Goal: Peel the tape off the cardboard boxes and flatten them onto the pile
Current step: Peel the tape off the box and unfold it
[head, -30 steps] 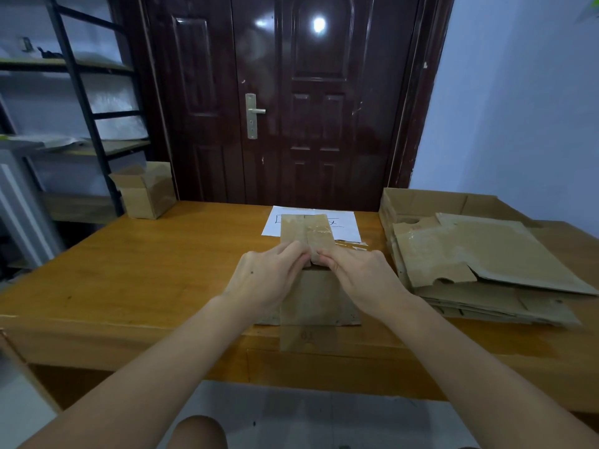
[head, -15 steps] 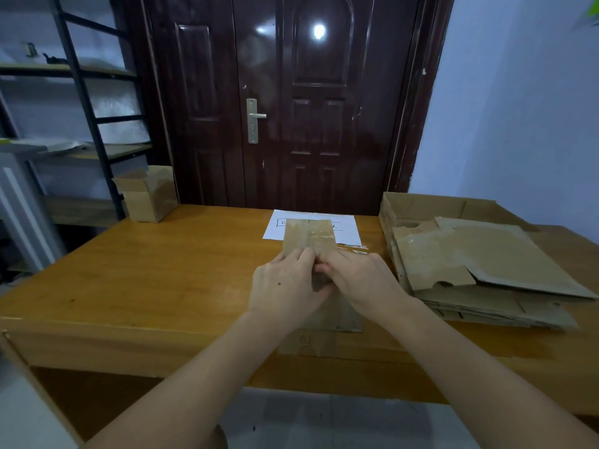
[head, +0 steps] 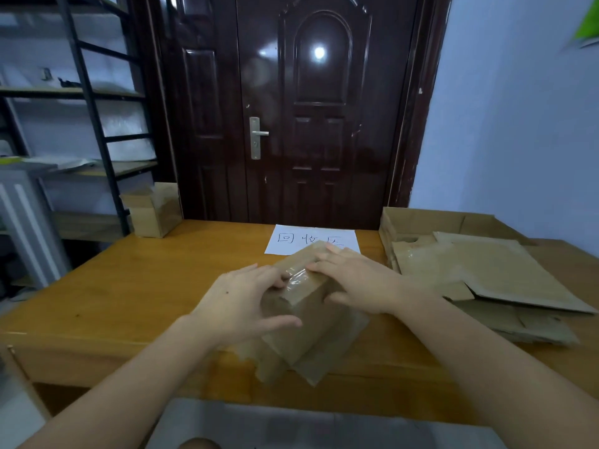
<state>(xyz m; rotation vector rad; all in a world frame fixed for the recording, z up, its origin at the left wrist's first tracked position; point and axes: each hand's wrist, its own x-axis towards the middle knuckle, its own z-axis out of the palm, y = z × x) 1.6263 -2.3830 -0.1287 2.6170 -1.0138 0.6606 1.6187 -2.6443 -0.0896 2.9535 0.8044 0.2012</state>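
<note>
Between our hands sits the cardboard box: left hand cups its near corner, right hand grips its taped top. Right of it lies the flattened pile; bare table opens leftward.

Wooden table: paper sheet, cardboard box, flattened pile.

A white paper sheet lying on the desk carries three handwritten characters, "回收区"; the last one is partly covered.
</note>
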